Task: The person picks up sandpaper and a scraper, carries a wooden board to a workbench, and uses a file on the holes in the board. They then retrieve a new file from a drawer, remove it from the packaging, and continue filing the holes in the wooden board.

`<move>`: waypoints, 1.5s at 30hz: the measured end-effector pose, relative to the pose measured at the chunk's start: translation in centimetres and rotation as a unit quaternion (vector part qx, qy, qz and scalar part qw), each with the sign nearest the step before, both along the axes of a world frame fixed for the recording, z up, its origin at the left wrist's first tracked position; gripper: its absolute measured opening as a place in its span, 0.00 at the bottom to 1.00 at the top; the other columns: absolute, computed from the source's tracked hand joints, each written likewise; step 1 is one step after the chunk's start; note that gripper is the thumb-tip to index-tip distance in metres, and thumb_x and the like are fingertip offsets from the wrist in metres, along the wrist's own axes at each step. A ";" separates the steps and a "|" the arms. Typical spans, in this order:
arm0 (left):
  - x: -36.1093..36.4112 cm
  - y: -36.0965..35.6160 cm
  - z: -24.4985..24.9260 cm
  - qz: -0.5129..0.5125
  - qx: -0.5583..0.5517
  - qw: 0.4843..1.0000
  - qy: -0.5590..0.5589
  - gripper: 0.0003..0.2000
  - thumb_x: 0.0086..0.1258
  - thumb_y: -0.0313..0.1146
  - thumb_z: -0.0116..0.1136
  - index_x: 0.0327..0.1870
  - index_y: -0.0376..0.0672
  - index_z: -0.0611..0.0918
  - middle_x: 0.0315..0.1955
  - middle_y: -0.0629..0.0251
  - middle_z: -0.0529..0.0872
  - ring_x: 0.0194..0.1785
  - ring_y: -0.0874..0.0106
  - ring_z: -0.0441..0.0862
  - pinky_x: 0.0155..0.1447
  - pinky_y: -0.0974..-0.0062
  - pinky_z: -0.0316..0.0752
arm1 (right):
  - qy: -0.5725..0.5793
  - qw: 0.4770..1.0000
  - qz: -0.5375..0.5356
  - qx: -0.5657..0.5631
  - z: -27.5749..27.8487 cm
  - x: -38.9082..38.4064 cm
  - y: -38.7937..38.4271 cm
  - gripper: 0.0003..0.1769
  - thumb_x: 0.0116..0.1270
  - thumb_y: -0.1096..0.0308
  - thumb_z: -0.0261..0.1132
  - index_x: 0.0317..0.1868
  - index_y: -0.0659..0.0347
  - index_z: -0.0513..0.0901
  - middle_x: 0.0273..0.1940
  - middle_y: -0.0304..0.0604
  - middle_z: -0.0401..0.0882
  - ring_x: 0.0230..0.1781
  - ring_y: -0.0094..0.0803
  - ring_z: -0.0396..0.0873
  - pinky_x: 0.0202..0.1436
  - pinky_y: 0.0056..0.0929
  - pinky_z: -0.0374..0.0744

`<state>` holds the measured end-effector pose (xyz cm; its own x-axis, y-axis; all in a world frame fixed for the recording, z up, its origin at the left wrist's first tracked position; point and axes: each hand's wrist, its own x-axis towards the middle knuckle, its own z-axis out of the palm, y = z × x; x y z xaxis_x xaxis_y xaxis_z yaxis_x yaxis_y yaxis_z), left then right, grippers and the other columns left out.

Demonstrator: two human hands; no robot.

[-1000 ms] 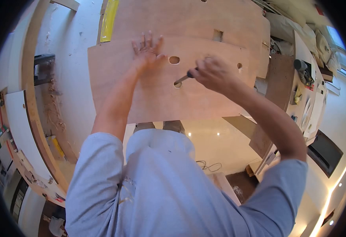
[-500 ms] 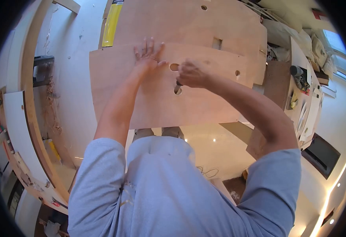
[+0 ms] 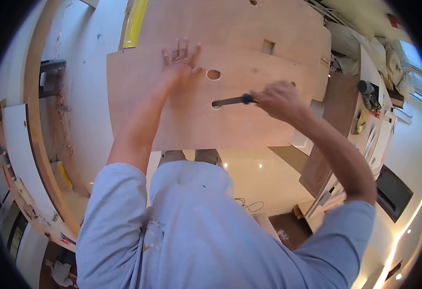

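Observation:
My left hand [image 3: 179, 61] lies flat with fingers spread on a plywood panel [image 3: 163, 115], just left of a round hole [image 3: 213, 74]. My right hand [image 3: 279, 99] grips the dark handle of a round file [image 3: 230, 101]. The file's shaft lies nearly level, and its tip sits in a second, lower hole [image 3: 216, 104] in the same panel. A small third hole by my right hand is mostly hidden.
A second, larger plywood sheet [image 3: 230, 24] with a square cutout [image 3: 268, 46] lies behind the panel. A yellow level [image 3: 135, 24] rests at the back left. A cluttered bench with tools [image 3: 370, 91] stands to the right. Wood shavings [image 3: 61, 111] lie on the white surface at left.
My right hand has drawn back to the right, pulling the file outward through the lower hole so more of its shaft shows. My left hand has stayed pressed on the panel.

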<state>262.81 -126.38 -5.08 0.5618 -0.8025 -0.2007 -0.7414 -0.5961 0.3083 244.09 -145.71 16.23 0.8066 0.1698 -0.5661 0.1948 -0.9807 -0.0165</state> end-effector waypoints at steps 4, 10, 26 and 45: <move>0.3 -0.6 -0.2 -0.002 0.047 0.999 0.004 0.43 0.63 0.70 0.44 0.76 0.69 0.45 0.77 0.58 0.34 0.78 0.53 0.26 0.71 0.36 0.21 | 0.124 0.990 -0.069 -0.017 2.7 -2.1 1.5 0.13 0.66 0.60 0.59 0.49 0.52 0.77 0.26 0.41 0.83 0.30 0.40 0.83 0.29 0.41 0.75; 0.8 -1.0 0.9 0.006 0.092 0.995 0.031 0.43 0.62 0.71 0.45 0.76 0.69 0.46 0.77 0.57 0.35 0.78 0.52 0.26 0.71 0.36 0.22 | 0.162 0.814 -0.487 0.273 -7.9 -5.3 7.8 0.17 0.69 0.52 0.56 0.44 0.58 0.76 0.25 0.45 0.78 0.20 0.40 0.75 0.24 0.38 0.73; 0.7 -0.6 -0.7 -0.010 0.019 1.000 0.003 0.44 0.62 0.71 0.44 0.76 0.68 0.46 0.77 0.54 0.35 0.78 0.50 0.26 0.70 0.35 0.23 | 0.080 -0.397 -0.513 0.757 -4.7 1.0 9.0 0.10 0.70 0.67 0.54 0.40 0.68 0.72 0.27 0.39 0.70 0.16 0.21 0.66 0.24 0.20 0.69; 0.9 -2.4 -0.9 -0.031 0.056 0.998 -0.004 0.47 0.60 0.70 0.49 0.77 0.61 0.47 0.75 0.45 0.36 0.77 0.43 0.27 0.68 0.30 0.28 | -0.079 -0.337 -0.506 0.790 -9.1 4.5 14.9 0.17 0.77 0.49 0.47 0.44 0.52 0.73 0.30 0.42 0.76 0.18 0.22 0.67 0.24 0.24 0.70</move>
<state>263.73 -128.78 -6.02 0.5139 -0.8084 -0.2868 -0.7803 -0.5795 0.2351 248.57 -130.80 7.14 0.7274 -0.3018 -0.6163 0.5614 0.7782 0.2815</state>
